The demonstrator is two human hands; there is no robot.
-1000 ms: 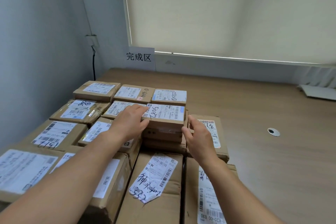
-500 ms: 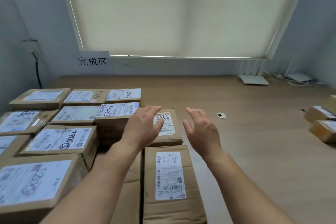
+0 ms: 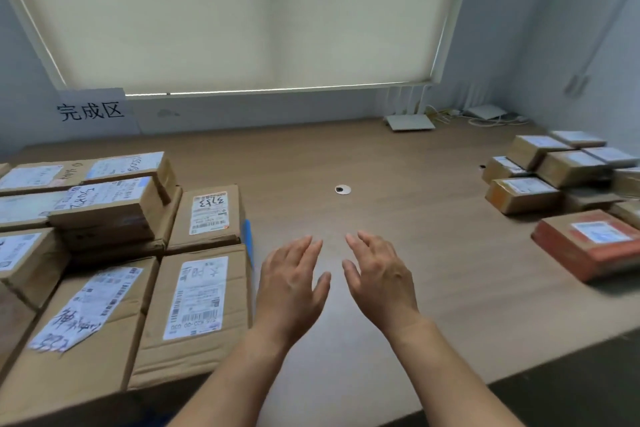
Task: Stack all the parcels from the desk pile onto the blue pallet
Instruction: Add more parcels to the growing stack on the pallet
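Observation:
Stacked cardboard parcels (image 3: 194,302) with white labels fill the left side; a sliver of the blue pallet (image 3: 248,236) shows at their right edge. A loose pile of parcels (image 3: 554,170) lies on the desk at the far right, with an orange-red parcel (image 3: 588,246) in front of it. My left hand (image 3: 291,284) and my right hand (image 3: 381,277) hover side by side over the bare desk between the two groups. Both hands have relaxed, spread fingers and hold nothing.
The wooden desk (image 3: 398,218) has a small round white grommet (image 3: 342,189) in the middle. A white router (image 3: 410,121) and cables lie at the back by the window blind. A paper sign (image 3: 91,110) hangs on the back wall. The desk's front edge runs at lower right.
My hands let go of the small parcel on the stack and drew back. The view swung to the right, bringing the desk pile into sight, and both hands now hover over bare desk.

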